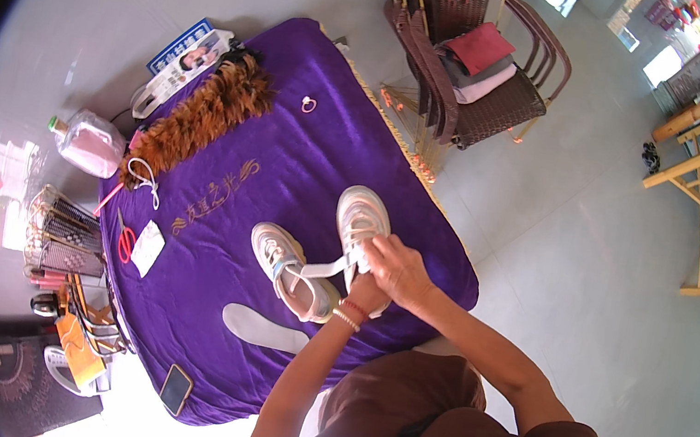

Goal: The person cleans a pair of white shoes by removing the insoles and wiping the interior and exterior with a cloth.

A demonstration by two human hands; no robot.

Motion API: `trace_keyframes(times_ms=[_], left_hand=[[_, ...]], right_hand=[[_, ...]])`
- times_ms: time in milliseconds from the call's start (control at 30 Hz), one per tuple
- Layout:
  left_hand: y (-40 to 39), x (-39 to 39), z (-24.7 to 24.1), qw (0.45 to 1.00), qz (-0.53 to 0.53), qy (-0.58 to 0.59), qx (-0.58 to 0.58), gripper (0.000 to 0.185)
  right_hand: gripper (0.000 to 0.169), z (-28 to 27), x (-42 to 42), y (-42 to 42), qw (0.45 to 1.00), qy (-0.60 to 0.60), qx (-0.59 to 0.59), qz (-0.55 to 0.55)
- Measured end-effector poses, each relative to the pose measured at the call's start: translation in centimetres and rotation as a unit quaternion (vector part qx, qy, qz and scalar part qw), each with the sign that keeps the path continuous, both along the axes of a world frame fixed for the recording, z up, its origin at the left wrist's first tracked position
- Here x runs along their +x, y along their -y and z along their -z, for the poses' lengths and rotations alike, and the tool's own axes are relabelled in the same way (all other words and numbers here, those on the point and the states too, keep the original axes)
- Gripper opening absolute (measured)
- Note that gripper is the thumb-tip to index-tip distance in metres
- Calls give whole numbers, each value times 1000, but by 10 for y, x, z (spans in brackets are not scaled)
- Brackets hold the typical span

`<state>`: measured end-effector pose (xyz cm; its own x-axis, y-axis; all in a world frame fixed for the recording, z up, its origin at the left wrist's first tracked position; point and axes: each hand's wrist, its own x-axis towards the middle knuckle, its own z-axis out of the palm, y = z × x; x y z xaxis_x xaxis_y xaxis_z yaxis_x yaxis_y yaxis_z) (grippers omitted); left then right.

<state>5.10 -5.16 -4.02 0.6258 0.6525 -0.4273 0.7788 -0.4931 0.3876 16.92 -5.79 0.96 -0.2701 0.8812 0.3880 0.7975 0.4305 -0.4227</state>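
Observation:
A pale sneaker [361,215] lies on the purple tablecloth [206,277], its toe pointing away from me. My right hand [400,273] grips it near the opening, by the tongue and strap. Beaded bracelets circle the wrist of my left hand [369,292], which is at the same shoe's opening; its fingers are mostly hidden behind my right hand. A pale strap stretches from this shoe towards the matching sneaker [277,251], which rests to the left, untouched, with its opening visible. Nearer to me on the cloth is a light grey insole [260,328].
Red-handled scissors [125,244], a white paper [148,248], a phone [176,389], a feather duster [206,116] and a small ring-shaped item [308,104] lie on the table. A wicker chair [501,115] bearing folded cloths stands beyond; a plastic jug [93,143] is at left.

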Motion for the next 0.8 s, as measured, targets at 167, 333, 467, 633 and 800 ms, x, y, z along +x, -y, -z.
trace_keyframes(times_ms=[167,333,467,633,800], left_hand=[[-19,-5,6,978,-115,122,-120,38],[18,-32,-139,986,-51,127,-91,32],[40,-78,-165,951,-123,284,3,32],[73,-115,-132,901,-311,303,-21,29],[92,-117,-111,885,-338,315,-60,32]], right_hand=[[24,8,3,-28,1000,-28,1,-4],[21,5,-2,-33,998,-14,-43,-36],[31,-9,2,-37,996,7,-28,-80],[43,-17,19,-64,978,-87,-94,-164],[51,-45,64,-73,967,-89,-230,-63]])
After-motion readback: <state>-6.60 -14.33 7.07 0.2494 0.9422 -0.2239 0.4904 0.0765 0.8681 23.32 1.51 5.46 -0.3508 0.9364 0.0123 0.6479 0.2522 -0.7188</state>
